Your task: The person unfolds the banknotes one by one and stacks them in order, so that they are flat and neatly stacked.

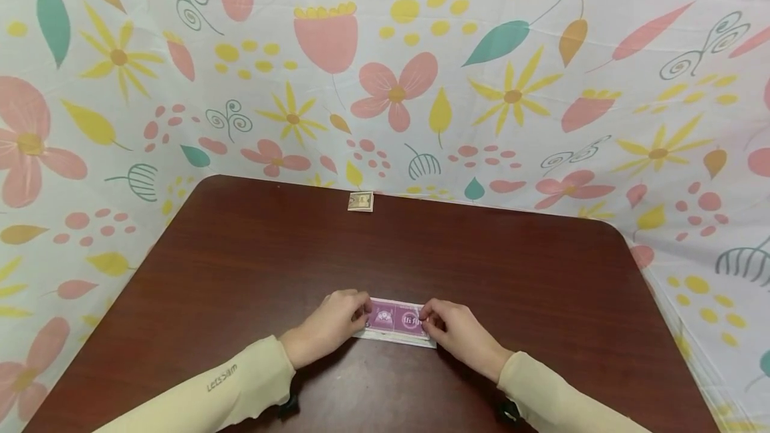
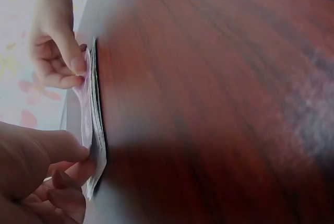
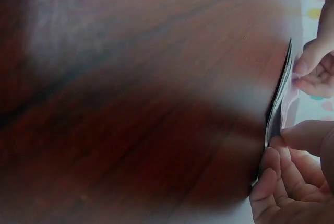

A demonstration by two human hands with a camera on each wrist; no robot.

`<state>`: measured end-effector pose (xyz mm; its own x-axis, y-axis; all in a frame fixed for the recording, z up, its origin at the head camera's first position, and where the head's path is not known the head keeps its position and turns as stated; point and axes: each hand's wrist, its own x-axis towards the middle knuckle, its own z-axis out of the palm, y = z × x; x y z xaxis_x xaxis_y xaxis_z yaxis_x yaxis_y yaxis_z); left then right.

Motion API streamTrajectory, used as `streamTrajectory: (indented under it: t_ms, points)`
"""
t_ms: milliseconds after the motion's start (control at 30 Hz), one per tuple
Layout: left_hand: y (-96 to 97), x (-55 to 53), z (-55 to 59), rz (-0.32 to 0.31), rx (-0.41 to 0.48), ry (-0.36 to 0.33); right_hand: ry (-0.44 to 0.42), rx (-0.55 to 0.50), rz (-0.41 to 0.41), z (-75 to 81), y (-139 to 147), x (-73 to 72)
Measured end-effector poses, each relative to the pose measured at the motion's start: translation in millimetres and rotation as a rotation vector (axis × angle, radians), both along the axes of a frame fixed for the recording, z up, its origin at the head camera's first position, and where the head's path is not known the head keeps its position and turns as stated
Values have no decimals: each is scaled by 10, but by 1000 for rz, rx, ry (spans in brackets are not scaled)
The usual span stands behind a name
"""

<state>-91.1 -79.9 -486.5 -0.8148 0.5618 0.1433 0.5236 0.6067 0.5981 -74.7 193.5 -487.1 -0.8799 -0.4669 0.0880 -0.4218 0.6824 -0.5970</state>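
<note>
A purple banknote lies lengthwise over a flat stack of pale-edged notes near the front of the table. My left hand pinches the purple banknote at its left end. At the opposite end my right hand pinches it between thumb and fingers. Seen edge-on in the left wrist view, the purple note bows slightly away from the stack. In the right wrist view, the fingertips of the right hand also sit against the end of the stack.
A small folded tan note lies at the table's back edge. The dark reddish-brown tabletop has rounded far corners. White cloth with a flower print hangs behind and along the sides.
</note>
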Motion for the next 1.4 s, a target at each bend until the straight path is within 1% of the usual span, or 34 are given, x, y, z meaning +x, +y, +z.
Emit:
streamTrajectory:
  t_ms: [133, 333, 467, 567, 667, 767, 833, 967, 1067, 1167, 1267, 1333, 1400]
  points:
    - [10, -7, 20, -14, -39, 40, -6, 13, 7, 24, -18, -11]
    - [12, -9, 32, -25, -84, 49, 1, 38, 10, 47, -49, 3]
    - [22, 5, 2, -17, -73, 61, -1, 47, 15, 62, -28, 13]
    - [28, 38, -22, -11, -57, 56, -11, 38, 30, 67, 14, 28]
    - [18, 64, -22, -10, -53, 54, 4, 31, 64, 58, 52, 34]
    - [11, 28, 13, -2, -43, 74, 30, 40, 87, 76, 94, -20]
    - [-5, 46, 5, 2, -40, 70, 27, 51, 87, 51, 112, -4]
    - [-38, 73, -3, 13, -41, 49, -14, 74, 74, 23, 139, 3]
    - [-67, 117, -28, 21, -50, 25, -26, 77, 92, -13, 151, 24]
    - [-54, 140, -62, 23, -48, 13, 35, 71, 107, -43, 191, 54]
    - [-18, 108, -84, 36, -41, 29, 110, 64, 94, -51, 241, 47]
    - [-12, 80, -92, 55, -47, 43, 127, 61, 88, -57, 257, 19]
    - [-39, 63, -102, 78, -63, 52, 114, 58, 98, -70, 245, -19]
